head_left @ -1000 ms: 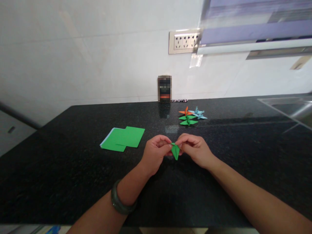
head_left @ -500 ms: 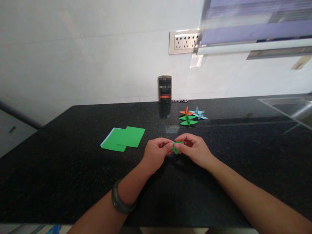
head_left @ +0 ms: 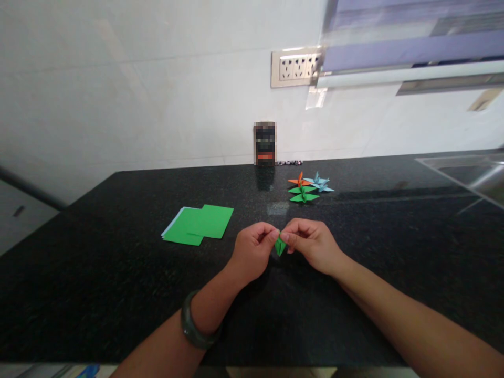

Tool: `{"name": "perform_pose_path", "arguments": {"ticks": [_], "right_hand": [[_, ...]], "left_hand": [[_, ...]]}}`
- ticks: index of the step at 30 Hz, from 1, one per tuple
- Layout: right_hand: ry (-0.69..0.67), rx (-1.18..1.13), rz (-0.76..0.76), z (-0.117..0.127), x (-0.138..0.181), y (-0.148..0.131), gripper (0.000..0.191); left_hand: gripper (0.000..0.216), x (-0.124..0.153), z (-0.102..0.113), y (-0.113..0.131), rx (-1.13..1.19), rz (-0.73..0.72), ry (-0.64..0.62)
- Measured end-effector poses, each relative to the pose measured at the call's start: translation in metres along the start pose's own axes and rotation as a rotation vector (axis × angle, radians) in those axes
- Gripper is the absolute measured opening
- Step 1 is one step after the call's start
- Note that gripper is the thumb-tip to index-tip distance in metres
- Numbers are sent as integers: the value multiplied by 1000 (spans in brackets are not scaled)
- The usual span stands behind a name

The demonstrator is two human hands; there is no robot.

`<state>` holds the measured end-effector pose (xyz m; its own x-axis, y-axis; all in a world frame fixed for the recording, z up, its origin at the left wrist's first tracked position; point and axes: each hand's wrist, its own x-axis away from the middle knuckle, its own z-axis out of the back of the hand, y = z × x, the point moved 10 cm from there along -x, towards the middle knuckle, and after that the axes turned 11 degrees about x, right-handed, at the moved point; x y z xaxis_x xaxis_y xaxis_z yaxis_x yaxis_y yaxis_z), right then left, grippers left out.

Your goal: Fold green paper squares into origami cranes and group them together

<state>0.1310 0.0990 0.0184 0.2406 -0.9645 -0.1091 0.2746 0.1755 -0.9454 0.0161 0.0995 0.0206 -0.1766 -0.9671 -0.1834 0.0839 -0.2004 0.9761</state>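
Paper point(head_left: 280, 247), green and folded small, is seen in the head view between the two hands. The left hand point(head_left: 255, 249) pinches its upper part with thumb and finger, and the right hand point(head_left: 313, 242) pinches it from the other side; its point shows below the fingertips. To the left of the left hand lie flat green sheets point(head_left: 197, 224), overlapping. Beyond the right hand stand small folded birds point(head_left: 303, 196), orange, green and light blue. Farther to the right of this hand is a metal sink point(head_left: 449, 179), partly in view.
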Motion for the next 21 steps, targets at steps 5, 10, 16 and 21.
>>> {"name": "perform_pose_path", "arguments": {"ticks": [5, 10, 16, 21], "right_hand": [[64, -41, -28, 2, 1, 1, 24], [230, -150, -77, 15, -2, 16, 23], [299, 48, 22, 25, 1, 8, 35], [273, 50, -25, 25, 0, 12, 21]], "left_hand": [[20, -2, -1, -6, 220, 71, 10], [26, 0, -13, -25, 476, 282, -27], [21, 1, -12, -30, 364, 315, -18], [16, -6, -4, -18, 168, 146, -9]]}}
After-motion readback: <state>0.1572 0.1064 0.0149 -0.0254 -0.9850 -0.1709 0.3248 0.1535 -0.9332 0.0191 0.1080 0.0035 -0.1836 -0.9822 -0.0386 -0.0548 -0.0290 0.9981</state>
